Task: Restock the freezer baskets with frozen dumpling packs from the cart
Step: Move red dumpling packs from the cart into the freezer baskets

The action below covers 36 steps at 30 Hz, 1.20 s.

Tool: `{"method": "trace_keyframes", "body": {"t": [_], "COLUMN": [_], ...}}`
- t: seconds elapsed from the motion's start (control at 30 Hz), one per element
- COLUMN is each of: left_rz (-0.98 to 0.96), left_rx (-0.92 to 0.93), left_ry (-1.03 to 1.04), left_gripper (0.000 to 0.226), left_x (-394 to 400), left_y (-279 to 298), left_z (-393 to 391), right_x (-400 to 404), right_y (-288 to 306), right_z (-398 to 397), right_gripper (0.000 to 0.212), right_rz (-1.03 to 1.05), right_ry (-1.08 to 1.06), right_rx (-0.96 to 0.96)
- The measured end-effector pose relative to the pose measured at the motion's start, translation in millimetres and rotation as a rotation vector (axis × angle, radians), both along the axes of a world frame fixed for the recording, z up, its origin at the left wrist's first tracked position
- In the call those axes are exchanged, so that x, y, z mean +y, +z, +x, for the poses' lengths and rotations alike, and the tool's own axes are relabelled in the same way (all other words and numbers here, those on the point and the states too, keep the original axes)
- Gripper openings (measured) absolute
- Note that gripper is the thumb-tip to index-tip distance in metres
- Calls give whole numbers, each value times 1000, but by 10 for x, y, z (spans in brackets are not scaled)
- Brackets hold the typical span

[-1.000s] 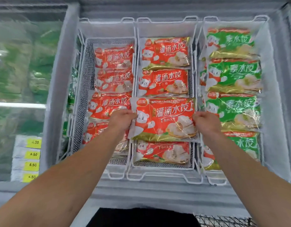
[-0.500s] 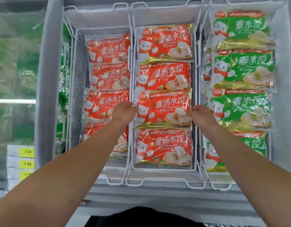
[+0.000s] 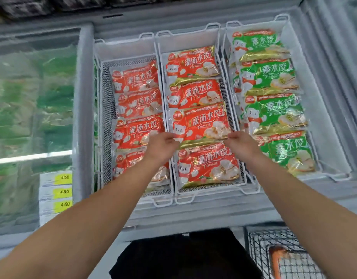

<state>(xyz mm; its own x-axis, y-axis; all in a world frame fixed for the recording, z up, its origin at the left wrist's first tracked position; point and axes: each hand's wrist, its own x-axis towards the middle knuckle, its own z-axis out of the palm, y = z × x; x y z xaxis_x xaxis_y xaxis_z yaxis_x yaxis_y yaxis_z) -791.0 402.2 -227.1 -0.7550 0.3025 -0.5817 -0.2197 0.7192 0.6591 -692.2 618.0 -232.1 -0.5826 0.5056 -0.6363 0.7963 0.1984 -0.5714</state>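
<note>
Both hands reach forward over the middle basket [image 3: 195, 195]: the left hand [image 3: 161, 147] pinches the near-left corner of the red dumpling pack [image 3: 199, 123], the right hand [image 3: 241, 142] its near-right corner. This pack lies third from the far end, directly ahead and between the hands, long axis left to right, both arms equally near.
</note>
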Motion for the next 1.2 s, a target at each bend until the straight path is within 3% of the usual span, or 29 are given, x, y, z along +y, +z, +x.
{"method": "trace_keyframes", "body": {"t": [0.3, 0.63, 0.87, 1.2], "left_rz": [129, 160, 104, 94], "left_rx": [41, 44, 39, 2], "left_ry": [-191, -527, -781, -958], "left_gripper": [39, 39, 37, 33], "left_x": [-323, 14, 445, 958], "left_y": [302, 429, 335, 208], "left_z": [534, 1523, 2593, 4250], "right_x": [-664, -998, -1074, -967], "right_y": [246, 354, 195, 68], "right_z": [996, 2492, 3827, 5587], "right_gripper": [35, 31, 21, 28], "right_rz": [102, 170, 119, 96], "right_ry": [-227, -522, -820, -978], "right_rx": [94, 45, 9, -17]}}
